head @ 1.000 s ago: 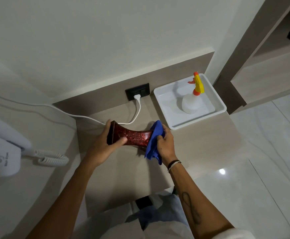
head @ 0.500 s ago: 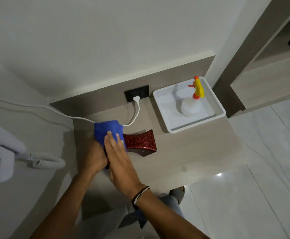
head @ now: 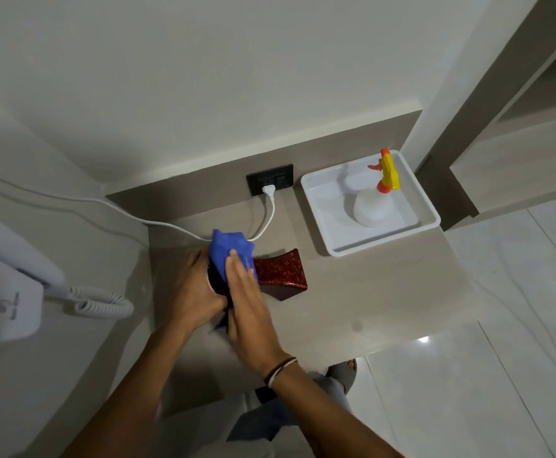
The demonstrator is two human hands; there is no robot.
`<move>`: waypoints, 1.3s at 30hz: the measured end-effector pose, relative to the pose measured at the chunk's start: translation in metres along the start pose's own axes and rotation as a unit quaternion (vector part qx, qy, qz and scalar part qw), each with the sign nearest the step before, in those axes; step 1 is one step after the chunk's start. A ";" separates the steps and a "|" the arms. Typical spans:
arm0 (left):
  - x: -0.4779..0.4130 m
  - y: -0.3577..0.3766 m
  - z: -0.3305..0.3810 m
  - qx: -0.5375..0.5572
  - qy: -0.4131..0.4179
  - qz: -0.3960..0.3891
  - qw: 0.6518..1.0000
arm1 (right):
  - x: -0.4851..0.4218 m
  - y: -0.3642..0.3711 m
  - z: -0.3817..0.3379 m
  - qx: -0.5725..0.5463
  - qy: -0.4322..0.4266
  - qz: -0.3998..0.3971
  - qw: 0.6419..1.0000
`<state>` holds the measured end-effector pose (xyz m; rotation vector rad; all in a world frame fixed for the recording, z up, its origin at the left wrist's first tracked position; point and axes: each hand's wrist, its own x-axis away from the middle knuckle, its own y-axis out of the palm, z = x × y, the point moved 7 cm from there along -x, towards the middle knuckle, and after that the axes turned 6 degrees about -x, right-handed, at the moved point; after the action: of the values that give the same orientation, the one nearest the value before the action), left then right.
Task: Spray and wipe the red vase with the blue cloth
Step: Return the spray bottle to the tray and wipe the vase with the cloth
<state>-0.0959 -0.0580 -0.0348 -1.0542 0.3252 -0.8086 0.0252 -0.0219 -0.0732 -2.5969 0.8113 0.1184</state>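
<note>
The red glitter vase [head: 281, 276] lies on its side on the beige counter [head: 369, 292], its base pointing right. My left hand [head: 190, 292] grips its left, mouth end. My right hand [head: 245, 292] presses the blue cloth [head: 228, 251] over that same end, fingers flat on the cloth. The cloth covers the vase's neck and mouth, and a corner hangs below my palms. The spray bottle [head: 374, 206], white with a yellow and orange trigger head, stands in the white tray [head: 385, 241] at the back right.
A black wall socket [head: 270, 184] holds a white plug whose cable [head: 268, 219] runs behind the cloth and off to the left. A white wall-mounted hair dryer [head: 5, 292] with a coiled cord hangs at left. The counter ends at right above a glossy tiled floor.
One second ago my right hand held the cloth at the vase's right end; it has crossed to the left end. The vase's base now rests on the counter.
</note>
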 end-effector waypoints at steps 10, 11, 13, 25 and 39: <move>0.003 -0.001 -0.022 0.126 -0.095 -0.024 0.987 | 0.020 -0.106 0.101 -0.058 0.222 0.150 0.962; 0.002 -0.001 -0.021 0.145 -0.112 -0.028 0.983 | 0.019 -0.110 0.106 -0.100 0.259 0.157 0.948; 0.000 0.000 -0.020 0.133 -0.137 -0.045 0.981 | 0.013 -0.111 0.110 -0.159 0.310 0.157 0.924; 0.008 0.015 -0.015 -0.005 -0.040 -0.108 0.993 | -0.006 -0.084 0.079 -0.067 0.232 0.120 0.963; -0.003 -0.014 0.000 -0.029 -0.049 -0.064 0.996 | 0.024 -0.065 0.079 0.125 0.129 -0.011 0.984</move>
<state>-0.1036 -0.0594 -0.0226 -1.1731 0.2005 -0.8637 0.0850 0.0465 -0.1268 -2.4089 0.8265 -0.3125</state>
